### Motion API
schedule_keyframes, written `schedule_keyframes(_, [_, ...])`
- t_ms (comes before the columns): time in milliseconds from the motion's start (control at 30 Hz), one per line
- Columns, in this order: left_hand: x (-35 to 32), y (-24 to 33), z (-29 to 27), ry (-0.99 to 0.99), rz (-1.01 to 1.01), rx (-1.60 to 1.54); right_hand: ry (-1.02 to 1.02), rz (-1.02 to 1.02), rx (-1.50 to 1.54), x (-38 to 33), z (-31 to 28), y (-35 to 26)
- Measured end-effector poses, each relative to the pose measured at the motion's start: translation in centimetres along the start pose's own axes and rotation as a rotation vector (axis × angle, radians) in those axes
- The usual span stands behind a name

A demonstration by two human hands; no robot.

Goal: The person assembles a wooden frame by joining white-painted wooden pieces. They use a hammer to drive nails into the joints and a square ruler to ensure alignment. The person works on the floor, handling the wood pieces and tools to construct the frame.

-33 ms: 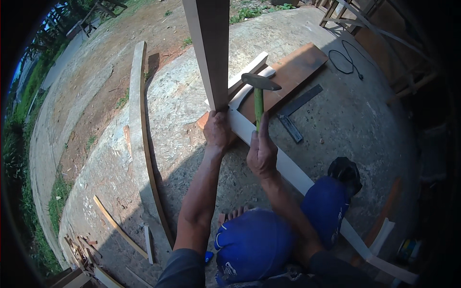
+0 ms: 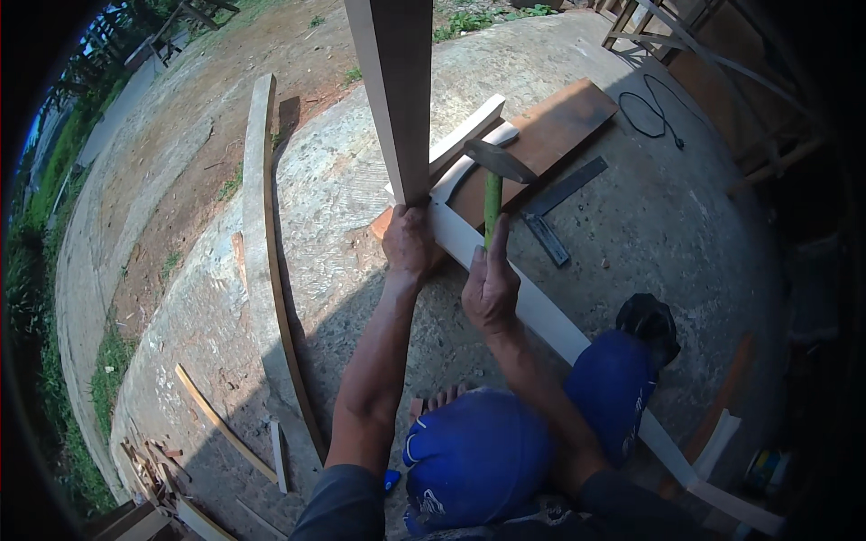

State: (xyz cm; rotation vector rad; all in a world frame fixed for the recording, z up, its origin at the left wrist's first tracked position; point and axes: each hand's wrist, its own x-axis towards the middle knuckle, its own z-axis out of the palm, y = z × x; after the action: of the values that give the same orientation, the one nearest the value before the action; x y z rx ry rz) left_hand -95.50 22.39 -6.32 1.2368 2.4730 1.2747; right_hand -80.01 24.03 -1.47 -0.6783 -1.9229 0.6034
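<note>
My left hand [image 2: 408, 242] is closed at the lower end of an upright wooden post [image 2: 398, 99], which rises past the top of the view. The fingers are partly hidden behind the hand. My right hand [image 2: 492, 284] is closed around the green handle of a hammer [image 2: 493, 200], its metal head raised above the work. Below the hammer a long pale wooden board [image 2: 546, 311] runs diagonally from the post's foot down past my legs. The joint between post and board is partly hidden by my left hand.
A wide brown plank [image 2: 564, 117] lies beyond, with pale wood pieces [image 2: 469, 135] on it. Beside it is a carpenter's square [image 2: 548, 240]. A black cord [image 2: 658, 117] lies farther right. A long timber [image 2: 262, 225] stretches along the left, above wood scraps [image 2: 162, 473].
The hammer head has shifted slightly right and tilted in my right hand. My left hand stays at the foot of the post.
</note>
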Motion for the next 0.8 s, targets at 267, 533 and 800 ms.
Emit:
schedule_keyframes(267, [0.4, -1.1, 1.1, 0.047, -0.042, 0.003, -0.457, 0.356, -0.189, 1.5, -1.8, -0.3])
schedule_keyframes(533, [-10.0, -2.6, -1.2, 0.071, 0.166, -0.042, -0.383, 0.358, -0.22, 3.5, -15.8, -2.9])
schedule_keyframes(800, [-20.0, -8.5, -0.1, -0.351, 0.51, 0.32, 0.055, 0.521, -0.591, -4.4, -33.1, -3.0])
